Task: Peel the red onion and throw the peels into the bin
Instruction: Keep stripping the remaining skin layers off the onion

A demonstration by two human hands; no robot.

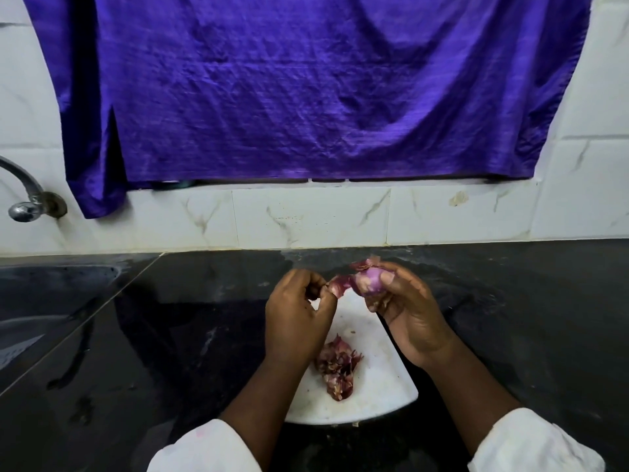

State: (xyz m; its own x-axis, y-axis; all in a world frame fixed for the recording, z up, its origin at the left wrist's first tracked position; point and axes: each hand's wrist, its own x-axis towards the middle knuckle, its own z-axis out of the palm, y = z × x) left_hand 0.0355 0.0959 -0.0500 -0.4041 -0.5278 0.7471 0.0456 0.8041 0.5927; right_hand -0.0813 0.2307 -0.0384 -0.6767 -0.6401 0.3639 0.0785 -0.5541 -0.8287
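Observation:
My right hand (405,304) grips a small red onion (369,281), partly peeled and pale purple, above the far end of a white cutting board (377,379). My left hand (299,315) pinches a strip of red peel (340,286) that still hangs from the onion's left side. A heap of loose dry peels (337,366) lies on the middle of the board, between my forearms. No bin is in view.
The board rests on a black stone counter (170,335). A sink basin (51,301) lies at the left, with a metal tap (27,195) on the tiled wall above it. A purple cloth (306,86) hangs over the wall behind.

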